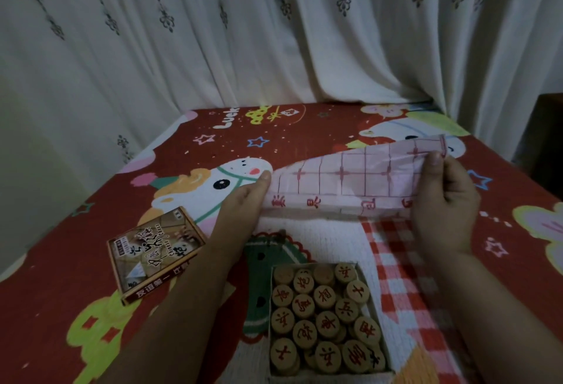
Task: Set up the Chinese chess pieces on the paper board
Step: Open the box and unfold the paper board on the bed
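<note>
Where the view lies nearest the body, an open cardboard box (270, 316) is found on the cloth, between the two forearms. It is filled with round wooden chess pieces (327, 324), laid flat and partly stacked. Most are marked with red characters, and one at the near right corner is marked in black. All visible pieces are kept in this box.

To the left, the box lid (155, 254) is laid face up and askew, with dark characters printed on it; its right corner is crossed by the left forearm. Everything is borne by a red cloth (45, 307) patterned with cartoon animals, stars and a red-and-white check panel.

Beyond the box, the paper board (350, 182) is held above the cloth between both hands, not yet laid flat. It is a thin pale sheet printed with a red grid and a row of red characters along its lower part; its upper part is curled over towards the right.

The sheet's left edge is gripped by the left hand (246, 197), with one fingertip seen at the front and the other fingers hidden behind it. Its right edge is pinched by the right hand (444, 200), with the thumb pressed on the front and the fingers curled behind.

Farthest off, a pale curtain (213, 33) with a dark floral print is hung along the far edge of the cloth. A dark piece of furniture (548, 133) is partly seen at the far right.
</note>
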Available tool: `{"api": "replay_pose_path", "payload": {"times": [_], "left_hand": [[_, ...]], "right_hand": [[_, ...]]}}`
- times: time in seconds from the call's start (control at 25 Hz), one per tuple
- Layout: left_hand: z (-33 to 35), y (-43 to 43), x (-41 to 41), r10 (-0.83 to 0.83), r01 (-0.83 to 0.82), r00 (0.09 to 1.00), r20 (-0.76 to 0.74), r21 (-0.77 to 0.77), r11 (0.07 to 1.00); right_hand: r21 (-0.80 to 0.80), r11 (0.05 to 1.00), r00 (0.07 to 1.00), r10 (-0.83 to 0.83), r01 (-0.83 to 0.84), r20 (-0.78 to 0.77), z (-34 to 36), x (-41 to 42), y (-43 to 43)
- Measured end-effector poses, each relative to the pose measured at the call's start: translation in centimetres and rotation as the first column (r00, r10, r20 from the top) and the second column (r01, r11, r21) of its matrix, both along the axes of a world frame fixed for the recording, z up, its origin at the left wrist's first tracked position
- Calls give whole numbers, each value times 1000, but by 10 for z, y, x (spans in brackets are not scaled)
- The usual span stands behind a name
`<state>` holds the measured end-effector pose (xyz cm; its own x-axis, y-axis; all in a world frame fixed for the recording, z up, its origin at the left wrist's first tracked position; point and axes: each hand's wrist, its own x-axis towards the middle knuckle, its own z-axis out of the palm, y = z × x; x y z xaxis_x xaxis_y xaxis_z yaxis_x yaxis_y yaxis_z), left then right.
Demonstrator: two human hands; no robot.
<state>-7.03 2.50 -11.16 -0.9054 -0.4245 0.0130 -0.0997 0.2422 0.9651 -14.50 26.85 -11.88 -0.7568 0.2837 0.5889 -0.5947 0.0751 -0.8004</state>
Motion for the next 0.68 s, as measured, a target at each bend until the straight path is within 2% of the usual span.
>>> {"api": "replay_pose_path", "payload": {"times": [0.12, 0.24, 0.36, 0.48, 0.56, 0.68], "left_hand": [[1, 4, 3, -88, 88, 996, 6, 11, 996], [5, 9, 11, -156, 156, 973, -173, -15, 988], [7, 8, 12, -149, 153, 938, -314, -12, 988], [8, 6, 9, -150, 183, 913, -379, 50, 982], [11, 7, 10, -139, 167, 908, -396, 35, 985], [21, 4, 10, -57, 121, 923, -380, 147, 982]], "right_hand": [[-18, 999, 999, -47, 47, -26, 4, -1, 2], [-72, 995, 997, -75, 76, 10, 1, -6, 3], [-128, 990, 997, -53, 60, 55, 2, -8, 4], [-130, 990, 994, -45, 57, 96, 5, -7, 3], [-124, 991, 997, -34, 42, 71, 10, -6, 5], [-159, 987, 999, -11, 6, -34, 15, -8, 10]]}}
